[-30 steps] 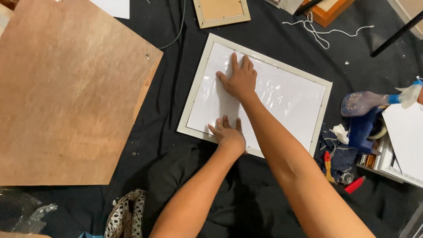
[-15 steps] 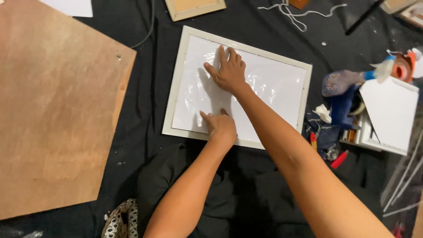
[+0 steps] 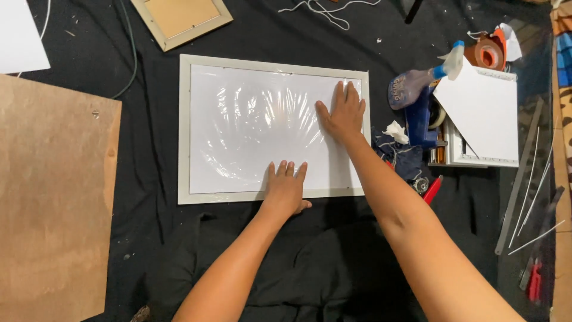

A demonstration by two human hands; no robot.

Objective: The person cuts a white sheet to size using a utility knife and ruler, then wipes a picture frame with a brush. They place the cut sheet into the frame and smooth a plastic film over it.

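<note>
On the black cloth lies a white picture frame (image 3: 274, 128) under wrinkled clear film. Both hands press flat and open, gripping nothing: left hand (image 3: 285, 189) at its near edge, right hand (image 3: 342, 114) near its right edge.

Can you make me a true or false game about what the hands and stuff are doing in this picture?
1. Both hands lie flat on the white sheet in the frame. True: the left hand is at the near edge, the right hand near the right edge.
2. The right hand holds the spray bottle. False: the bottle lies untouched beside the frame.
3. A big wooden board lies to the left. True.
4. The sheet lies perfectly smooth. False: shiny wrinkles show on it.
5. The cloth under everything is red. False: it is black.
</note>
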